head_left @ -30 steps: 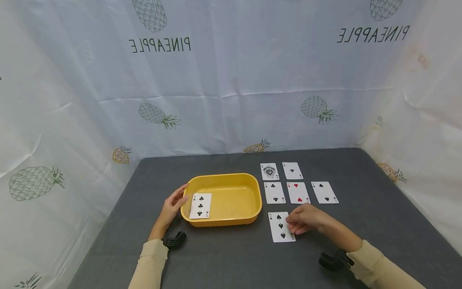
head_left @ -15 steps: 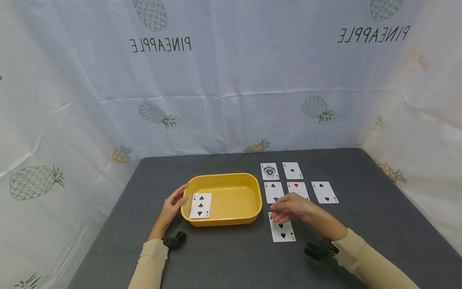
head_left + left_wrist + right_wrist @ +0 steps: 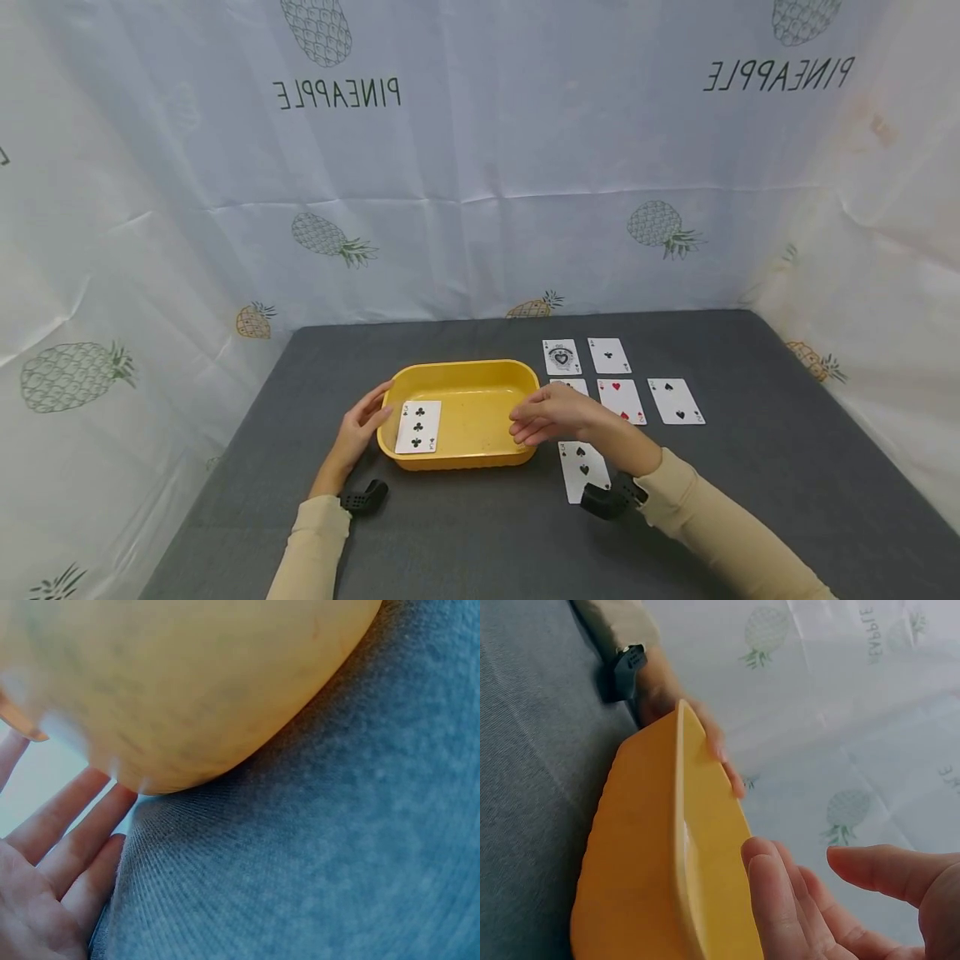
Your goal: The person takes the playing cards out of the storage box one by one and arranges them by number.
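My left hand (image 3: 358, 431) rests against the left end of a yellow plastic tray (image 3: 468, 460), at its rim. In the left wrist view the fingers (image 3: 90, 832) look fairly straight and touch the outer wall. Inside the tray, on the left, lies a three of clubs (image 3: 417, 427) face up. My right hand (image 3: 558, 417) hovers over the tray's right rim, thumb apart from the fingers (image 3: 769, 900), with nothing between them. A three of spades (image 3: 579, 467) lies below the right forearm, partly covered by the wrist camera.
Right of the tray lie an ornate ace (image 3: 562, 357), an ace of clubs (image 3: 609, 356), a two of hearts (image 3: 621, 398), a two of spades (image 3: 676, 401) and a partly hidden two of clubs (image 3: 573, 385). A pineapple-print curtain (image 3: 480, 258) surrounds the dark table (image 3: 465, 542).
My right hand has left the three of spades and travelled left, up to the tray's right rim. The left hand and the tray have stayed in place.
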Demonstrator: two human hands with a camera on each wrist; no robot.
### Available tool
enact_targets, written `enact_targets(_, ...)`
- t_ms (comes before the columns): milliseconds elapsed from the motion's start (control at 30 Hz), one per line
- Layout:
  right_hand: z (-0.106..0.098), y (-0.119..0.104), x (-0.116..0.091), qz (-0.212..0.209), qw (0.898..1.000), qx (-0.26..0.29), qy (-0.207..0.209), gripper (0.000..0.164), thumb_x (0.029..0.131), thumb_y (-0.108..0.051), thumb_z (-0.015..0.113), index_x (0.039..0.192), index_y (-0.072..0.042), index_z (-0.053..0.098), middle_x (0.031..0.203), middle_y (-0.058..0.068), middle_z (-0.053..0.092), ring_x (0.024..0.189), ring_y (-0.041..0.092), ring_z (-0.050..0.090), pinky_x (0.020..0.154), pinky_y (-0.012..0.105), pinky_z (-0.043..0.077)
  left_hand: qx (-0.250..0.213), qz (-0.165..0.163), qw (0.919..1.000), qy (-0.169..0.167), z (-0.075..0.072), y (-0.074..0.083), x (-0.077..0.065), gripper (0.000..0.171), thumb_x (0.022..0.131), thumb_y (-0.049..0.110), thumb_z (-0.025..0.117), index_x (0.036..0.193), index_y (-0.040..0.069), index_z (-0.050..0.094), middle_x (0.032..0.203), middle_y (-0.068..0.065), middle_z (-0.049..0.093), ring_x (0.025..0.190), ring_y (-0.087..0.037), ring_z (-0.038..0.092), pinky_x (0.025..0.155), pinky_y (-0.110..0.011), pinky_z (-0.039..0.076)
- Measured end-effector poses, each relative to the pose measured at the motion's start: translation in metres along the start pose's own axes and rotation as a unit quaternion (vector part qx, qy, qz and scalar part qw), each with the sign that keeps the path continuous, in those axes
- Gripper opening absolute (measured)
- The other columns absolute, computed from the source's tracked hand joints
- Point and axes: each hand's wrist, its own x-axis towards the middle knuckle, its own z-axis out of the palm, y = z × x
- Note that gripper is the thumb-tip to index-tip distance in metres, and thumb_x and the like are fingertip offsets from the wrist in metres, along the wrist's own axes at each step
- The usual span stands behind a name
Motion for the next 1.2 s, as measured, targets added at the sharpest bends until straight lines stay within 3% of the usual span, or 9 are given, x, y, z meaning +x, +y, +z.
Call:
enact_targets(300, 0.019, -0.008, 0.023, 0.008, 1.0, 0.002, 0.003, 0.039, 0.095, -0.015, 0.057, 0.118, 0.016, 0.059, 0.085, 0.005, 0.074, 0.074, 0.011, 0.072, 0.08, 0.035, 0.059, 0.001, 0.009, 0.9999, 0.005, 0.001, -0.004, 0.002, 0.051, 0.097, 0.021, 0.056, 0.145, 0.008, 0.043, 0.146, -0.023, 0.046, 0.11, 0.016, 0.049, 0.091, -0.004, 0.04)
enact_targets(467, 0.035, -0.005, 0.039, 0.024, 0.999, 0.032, 0.012, 0.038, 0.094, -0.012, 0.058, 0.12, 0.016, 0.058, 0.087, 0.009, 0.075, 0.073, 0.012, 0.072, 0.078, 0.033, 0.059, 0.001, 0.004, 1.0, 0.002, 0.001, -0.004, 0.001, 0.051, 0.097, 0.02, 0.057, 0.145, 0.01, 0.043, 0.147, -0.02, 0.047, 0.11, 0.018, 0.049, 0.092, -0.004, 0.04)
enact_targets(733, 0.061, 0.001, 0.065, 0.045, 0.994, 0.076, 0.061, 0.034, 0.091, -0.008, 0.061, 0.115, 0.016, 0.061, 0.092, 0.019, 0.075, 0.067, 0.014, 0.071, 0.072, 0.033, 0.059, 0.001, 0.014, 0.9999, 0.001, 0.001, -0.003, 0.0, 0.05, 0.098, 0.02, 0.056, 0.145, 0.009, 0.043, 0.147, -0.022, 0.047, 0.111, 0.017, 0.049, 0.091, -0.004, 0.04)
enact_targets(900, 0.07, 0.003, 0.076, 0.06, 0.991, 0.095, 0.079, 0.031, 0.092, -0.007, 0.06, 0.115, 0.014, 0.062, 0.104, 0.026, 0.072, 0.077, 0.021, 0.073, 0.075, 0.035, 0.059, -0.01, 0.047, 0.9988, -0.004, 0.001, -0.003, 0.0, 0.049, 0.098, 0.013, 0.054, 0.144, 0.002, 0.042, 0.145, -0.027, 0.046, 0.113, 0.016, 0.05, 0.091, -0.005, 0.041)
enact_targets(1200, 0.079, 0.004, 0.091, 0.094, 0.98, 0.13, 0.121, 0.029, 0.092, -0.008, 0.061, 0.115, 0.009, 0.064, 0.106, 0.024, 0.072, 0.083, 0.024, 0.073, 0.074, 0.033, 0.059, -0.013, 0.043, 0.999, -0.005, 0.001, -0.001, -0.002, 0.049, 0.098, 0.014, 0.055, 0.144, 0.005, 0.043, 0.146, -0.025, 0.047, 0.11, 0.018, 0.05, 0.091, -0.005, 0.041)
